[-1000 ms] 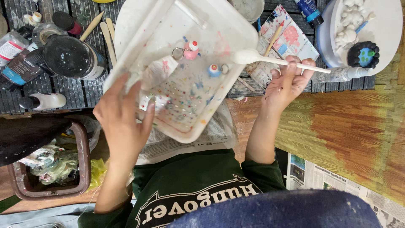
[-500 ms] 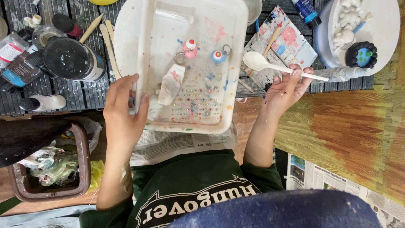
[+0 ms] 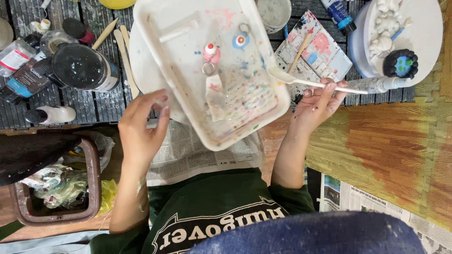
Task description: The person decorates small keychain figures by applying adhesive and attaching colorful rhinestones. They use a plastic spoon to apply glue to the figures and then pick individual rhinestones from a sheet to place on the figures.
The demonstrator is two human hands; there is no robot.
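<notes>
Above the newspaper spread before the person, a white foam tray speckled with paint dots is held tilted, its near corner hanging over the paper. The left hand grips the tray's left rim, fingers curled against the edge and thumb underneath as far as the view shows, so the hand seems to carry the weight and keep the tray's face turned up towards the camera. Inside the tray lie two small painted keyring figures, a pink one and a blue round one, with a torn white scrap just below them; they sit near the tray's middle, likely so the slope does not tip them out.

Right of the tray, the right hand is closed on the handle of a white plastic spoon, whose bowl touches or just overlaps the tray's right rim, a pose suited to scraping or scooping at that edge. Beyond the spoon lies a paint-smeared paper palette with a wooden stick on it, and further right a round white board carrying white clay figures and a dark blue-green piece.

Left of the tray stand a black-lidded jar and small paint bottles; below them sits a brown bin holding crumpled waste.
</notes>
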